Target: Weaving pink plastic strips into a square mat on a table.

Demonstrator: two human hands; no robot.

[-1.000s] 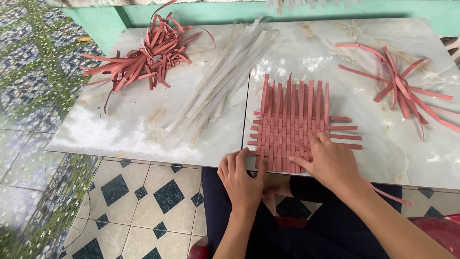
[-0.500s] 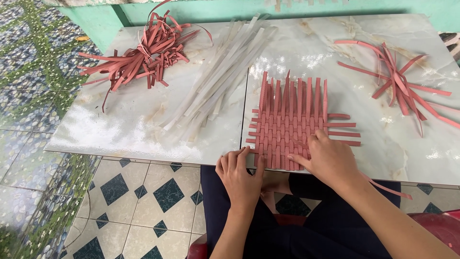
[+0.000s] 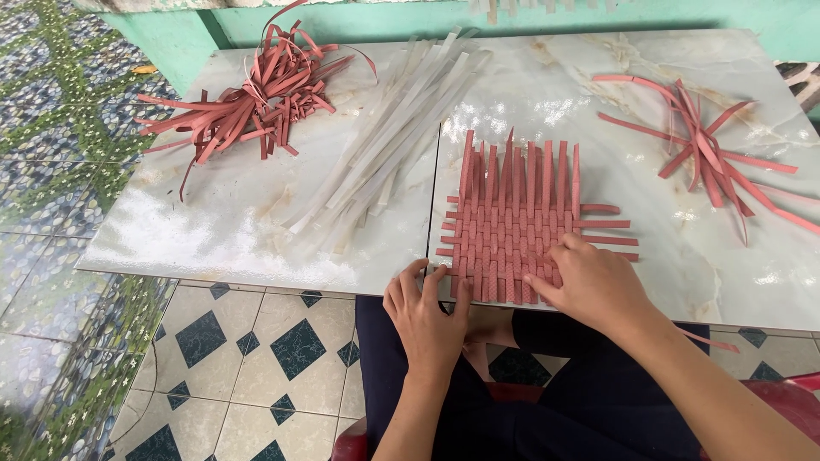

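Note:
A square mat woven from red strips (image 3: 517, 226) lies near the front edge of a pale marble-patterned table top (image 3: 256, 222). My right hand (image 3: 594, 286) rests flat on the mat's lower right corner, fingers pressing the weave. My left hand (image 3: 427, 312) sits at the mat's lower left corner by the table edge, fingertips touching the strip ends there. Loose strip ends stick out of the mat at the top and to the right.
A tangled heap of red strips (image 3: 256, 98) lies at the back left. A long bundle of white strips (image 3: 393, 141) runs diagonally across the middle. Several more red strips (image 3: 709, 154) are spread at the back right. Tiled floor lies below on the left.
Both hands stay at the mat's near edge; only the fingers shift slightly, and the view has drifted a little.

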